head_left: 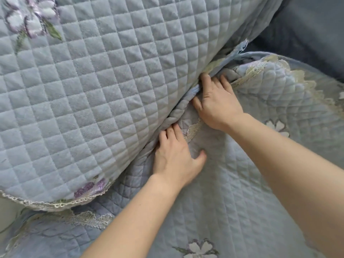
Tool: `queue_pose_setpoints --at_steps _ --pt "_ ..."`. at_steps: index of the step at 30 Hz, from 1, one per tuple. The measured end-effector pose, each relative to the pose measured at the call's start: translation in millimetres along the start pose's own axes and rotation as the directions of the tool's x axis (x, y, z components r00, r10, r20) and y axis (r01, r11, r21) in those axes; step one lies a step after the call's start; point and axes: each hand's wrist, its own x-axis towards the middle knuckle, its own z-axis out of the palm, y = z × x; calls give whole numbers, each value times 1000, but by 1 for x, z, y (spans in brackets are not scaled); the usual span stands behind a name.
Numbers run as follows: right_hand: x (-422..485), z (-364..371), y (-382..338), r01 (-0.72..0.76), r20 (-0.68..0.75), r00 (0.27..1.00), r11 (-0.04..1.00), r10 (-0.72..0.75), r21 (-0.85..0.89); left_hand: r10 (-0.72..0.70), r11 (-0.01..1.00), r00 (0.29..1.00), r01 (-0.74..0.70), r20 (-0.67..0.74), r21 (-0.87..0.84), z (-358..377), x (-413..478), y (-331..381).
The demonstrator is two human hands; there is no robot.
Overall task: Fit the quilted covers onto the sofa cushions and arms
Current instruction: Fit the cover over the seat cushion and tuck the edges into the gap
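Blue-grey quilted covers, both hands at the crease.

On the left the covered cushion (93, 90) bulges over the seat cover (232, 183) spread on the seat; the left hand (175, 157) pushes close-together fingers into the crease between them, tips hidden, thumb apart; the right hand (217, 103) presses slightly spread fingers on the bunched cover edge beside its lace trim (245, 76).

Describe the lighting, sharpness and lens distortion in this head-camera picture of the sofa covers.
Head view: soft, even light, no glare; shadow gathers only in the crease where the left hand and right hand work. Head view: the wide lens bows the grid of the square-quilted cover near the edges. Head view: the purple flower at top left is smeared, the hands sharper.
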Motion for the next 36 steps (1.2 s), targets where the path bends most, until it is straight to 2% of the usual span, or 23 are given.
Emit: queue_pose_setpoints --at_steps 3,5,9,12,15,17,18,19,20,22,23,27,30,33,36 --pt "12 -6 2 37 68 997 994 -30 -102 -20 995 998 27 66 -97 -21 20 -10" --pt "21 -7 0 28 135 991 991 -10 -132 43 989 992 -25 118 -145 -30 27 -21" --pt "30 -2 -2 -9 176 984 988 36 -153 153 987 971 -159 181 20 -30 21 -16" --pt "31 -2 -2 -16 164 986 992 37 -127 205 974 974 -213 95 82 -25 12 -1" --pt "40 -14 2 -30 264 964 1000 29 -3 312 941 948 -317 59 115 -21 13 9" --pt "41 -33 10 -92 341 940 974 16 209 251 960 962 -262 109 102 -20 18 11" --pt "37 -42 16 -83 319 948 954 -14 289 227 967 967 -238 116 95 -18 19 12" --pt "28 -49 22 -38 228 973 951 -35 307 211 972 972 -220 109 84 -16 21 13" --pt "14 -52 27 19 101 994 965 -47 262 198 976 975 -206 103 75 -14 22 14" --pt "-14 -49 32 107 -140 986 990 -93 95 182 981 977 -188 108 53 -12 29 19" --pt "-21 -44 34 117 -171 979 993 -110 31 182 981 977 -189 108 53 -12 34 20" --pt "2 -28 29 82 40 996 987 -77 -140 222 969 968 -232 114 80 -14 45 23" --pt "26 -21 21 71 112 993 968 -46 -239 290 957 953 -289 93 -19 -21 50 12" --pt "52 -23 18 170 211 971 939 -108 -300 287 952 940 -260 184 -161 -30 61 -1" --pt "80 -28 17 235 376 923 899 -87 -369 264 958 922 -216 282 -191 -40 72 4"
